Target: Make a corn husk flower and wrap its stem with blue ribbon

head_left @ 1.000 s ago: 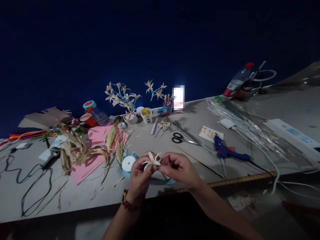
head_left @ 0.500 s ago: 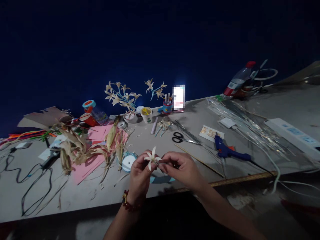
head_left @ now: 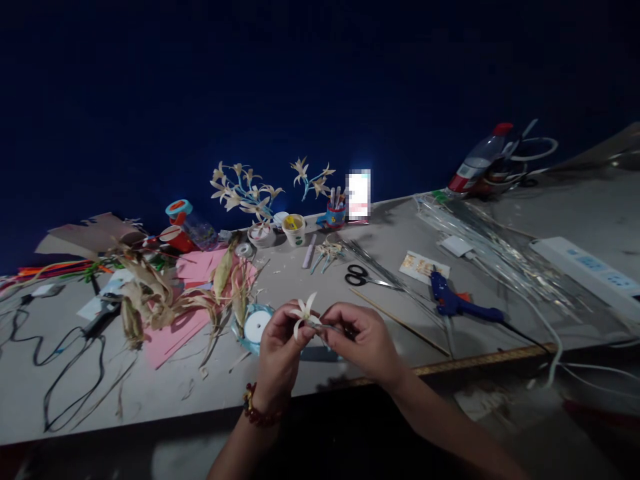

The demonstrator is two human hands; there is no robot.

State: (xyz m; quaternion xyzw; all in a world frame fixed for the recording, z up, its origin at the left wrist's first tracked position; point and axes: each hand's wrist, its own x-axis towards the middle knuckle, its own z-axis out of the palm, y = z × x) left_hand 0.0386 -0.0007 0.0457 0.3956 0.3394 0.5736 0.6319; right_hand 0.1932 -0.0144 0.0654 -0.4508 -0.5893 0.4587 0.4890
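Just right of the ribbon roll (head_left: 255,327), my left hand (head_left: 278,347) pinches a pale flower (head_left: 303,312) near its base; my right hand (head_left: 364,339) closes its fingertips on the thin stem. The petals look complete; how much stem work is left, my fingers hide. Beyond the roll, flowered sprays (head_left: 233,199) look finished.

A cream flower (head_left: 305,315) with narrow, pointed, splayed petals is held by the left hand (head_left: 280,343), its thin stem (head_left: 326,326) pinched by the right hand (head_left: 364,339).

left wrist (head_left: 274,392) | beaded bracelet (head_left: 257,415) | dark red, some yellowish beads
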